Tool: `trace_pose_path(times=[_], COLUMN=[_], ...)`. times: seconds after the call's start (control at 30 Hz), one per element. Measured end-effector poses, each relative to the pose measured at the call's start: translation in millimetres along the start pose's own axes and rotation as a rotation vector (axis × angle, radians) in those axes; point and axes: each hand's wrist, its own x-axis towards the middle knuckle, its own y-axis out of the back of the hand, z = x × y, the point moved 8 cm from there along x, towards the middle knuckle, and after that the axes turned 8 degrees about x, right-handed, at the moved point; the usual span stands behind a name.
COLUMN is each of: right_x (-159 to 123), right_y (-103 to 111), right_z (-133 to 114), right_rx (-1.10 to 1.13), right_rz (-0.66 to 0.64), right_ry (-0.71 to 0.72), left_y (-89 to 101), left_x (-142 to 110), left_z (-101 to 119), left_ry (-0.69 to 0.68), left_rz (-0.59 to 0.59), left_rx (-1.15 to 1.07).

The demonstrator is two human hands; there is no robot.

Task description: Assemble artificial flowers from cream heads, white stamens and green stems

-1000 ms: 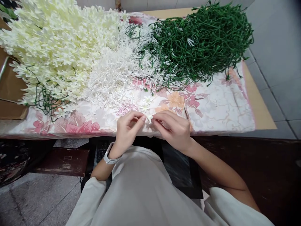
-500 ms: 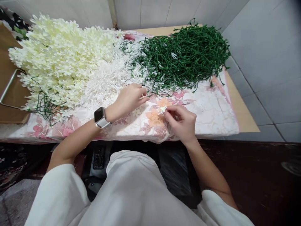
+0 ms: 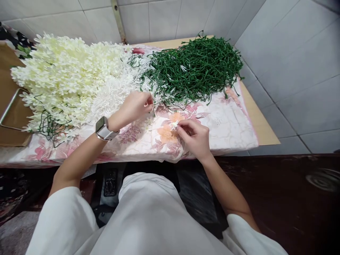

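Between the thumb and forefinger of my right hand is a small white artificial flower, held just above the printed tablecloth. My left hand, a watch on its wrist, is closed with its fingers curled down at the near edge of the white stamens; whatever its fingertips pinch is hidden. A heap of green plastic stems lies beyond and to the right of it. Cream artificial petals are piled on the left. A few loose blossoms rest on the cloth below my left hand.
A brown cardboard box with a metal bar stands at the left end. Some green stems lie at the front of the cream pile. Tiled walls close off the back and right, beside the bare board edge.
The view has shifted, so the table sits a little further left and lower. My left hand has turned and curled slightly at the stamens. My right hand still pinches the flower.
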Motion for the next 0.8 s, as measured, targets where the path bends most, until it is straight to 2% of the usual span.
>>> trace_pose_path(times=[0.13,0.23,0.4,0.53,0.67,0.73,0.8], right_x=[-1.5,-1.8,-1.4,-1.7,-1.9,-1.9,-2.0], right_y=[0.3,0.3,0.3,0.1,0.5,1.3,1.5], right_z=[3.0,3.5,3.9,4.5,6.2,6.6,6.9], right_rx=[0.026,0.033,0.039,0.054,0.059,0.051,0.045], right_rz=[0.009,0.011,0.013,0.010,0.013,0.019,0.020], right_ry=[-0.023,-0.032,-0.050,-0.058,-0.072,-0.077,-0.081], left_y=[9.9,10.5,19.4,19.3,13.7,20.8,35.2], left_x=[-3.3,-4.6,-0.1,24.5,51.2,53.0,45.7], left_z=[-26.7,-39.1,-19.4,-5.8,-4.8,-8.8,-15.1], left_ry=[0.047,0.096,0.040,0.051,0.094,0.125,0.147], left_rz=[0.039,0.101,0.242,0.299,0.280,0.321,0.410], left_rx=[-0.283,-0.358,-0.202,-0.188,-0.221,-0.276,-0.336])
